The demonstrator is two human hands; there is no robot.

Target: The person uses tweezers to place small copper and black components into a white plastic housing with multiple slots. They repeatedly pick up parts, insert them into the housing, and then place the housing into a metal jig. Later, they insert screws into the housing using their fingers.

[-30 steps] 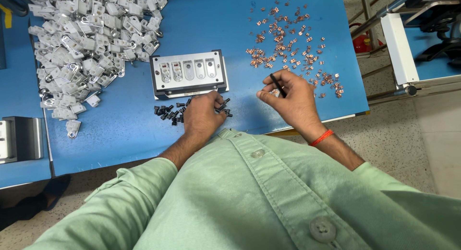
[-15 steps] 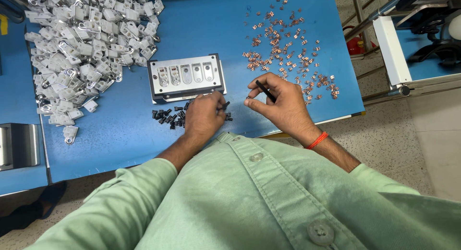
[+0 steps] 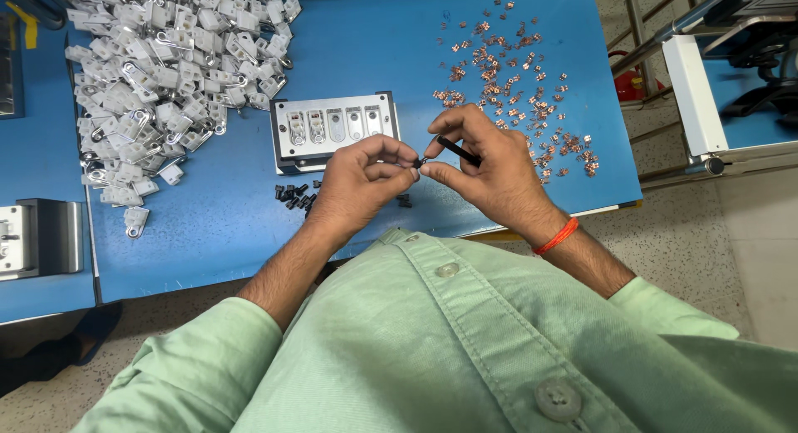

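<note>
Above the blue desk [image 3: 465,59], the left hand [image 3: 357,184] pinches a small black part [image 3: 420,161] (just before the metal fixture [image 3: 334,130]); the right hand [image 3: 490,171] grips a thin black tool [image 3: 457,150] touching it.

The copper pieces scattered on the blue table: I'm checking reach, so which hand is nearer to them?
Right. The right hand, holding a thin black tool, sits at the edge of the copper pieces. The left hand is farther off, in front of the metal fixture.
</note>
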